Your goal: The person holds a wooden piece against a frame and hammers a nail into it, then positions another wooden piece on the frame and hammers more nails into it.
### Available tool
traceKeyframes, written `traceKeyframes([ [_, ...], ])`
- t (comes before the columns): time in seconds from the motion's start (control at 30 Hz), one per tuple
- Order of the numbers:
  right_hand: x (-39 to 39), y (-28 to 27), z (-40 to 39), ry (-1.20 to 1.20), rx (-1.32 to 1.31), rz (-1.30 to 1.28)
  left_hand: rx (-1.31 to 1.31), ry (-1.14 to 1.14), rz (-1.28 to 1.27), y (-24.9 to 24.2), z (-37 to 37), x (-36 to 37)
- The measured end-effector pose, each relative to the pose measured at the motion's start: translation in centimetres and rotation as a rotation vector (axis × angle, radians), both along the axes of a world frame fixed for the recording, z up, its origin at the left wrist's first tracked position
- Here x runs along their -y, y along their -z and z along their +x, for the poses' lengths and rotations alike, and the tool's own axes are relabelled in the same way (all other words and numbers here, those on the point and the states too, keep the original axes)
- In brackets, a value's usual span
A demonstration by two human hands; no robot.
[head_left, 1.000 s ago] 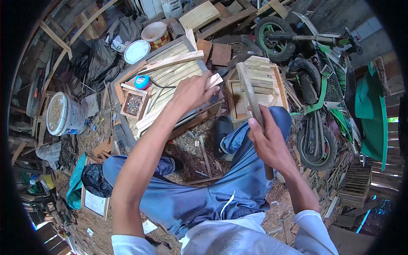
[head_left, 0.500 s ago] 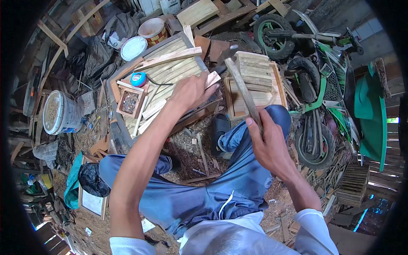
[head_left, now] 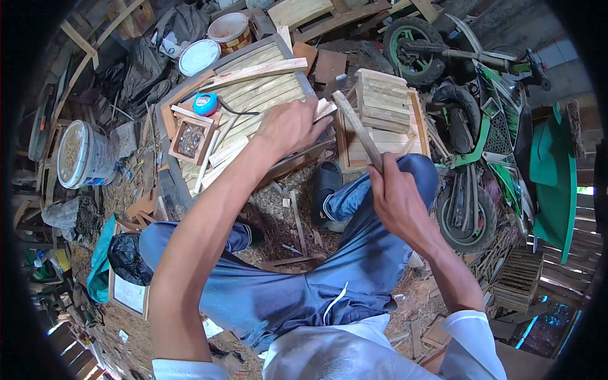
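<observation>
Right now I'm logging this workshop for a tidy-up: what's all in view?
slatted wooden panel: one, pale, ahead on the ground
wood strip: one, pale, under the left hand
hammer: one, wooden handle, in the right hand
stacked slats: one pile, pale, in a wooden frame
tape measure: one, blue, on the panel
nail box: one, wooden, panel's left edge
bucket: one, white, far left
motorbike: one, green, right
left hand: pressing the strip
right hand: gripping the handle
</observation>
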State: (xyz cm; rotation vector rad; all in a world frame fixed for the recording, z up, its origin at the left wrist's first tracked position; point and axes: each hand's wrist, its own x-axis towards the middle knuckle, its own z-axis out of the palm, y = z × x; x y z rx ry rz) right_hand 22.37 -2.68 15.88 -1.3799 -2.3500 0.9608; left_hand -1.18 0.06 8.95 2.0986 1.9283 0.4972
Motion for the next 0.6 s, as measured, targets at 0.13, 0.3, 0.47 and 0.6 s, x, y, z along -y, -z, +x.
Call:
traceKeyframes([
  [0.13,0.7,-2.7,-0.5,0.036,-0.027,0.030,-0.016,0.006,0.032,0.2,-0.1,0.0],
  [0.3,0.5,-0.6,-0.4,-0.017,-0.001,0.016,0.025,-0.017,0.006,-0.1,0.3,-0.1],
  [0.47,1.3,-3.8,-1.1,0.042,-0.105,-0.033,-0.007,0.032,0.092,0.4,0.1,0.1],
  [0.6,0.9,-0.9,-0.5,0.035,-0.066,0.068,-0.037,-0.005,0.060,0.1,0.3,0.4],
])
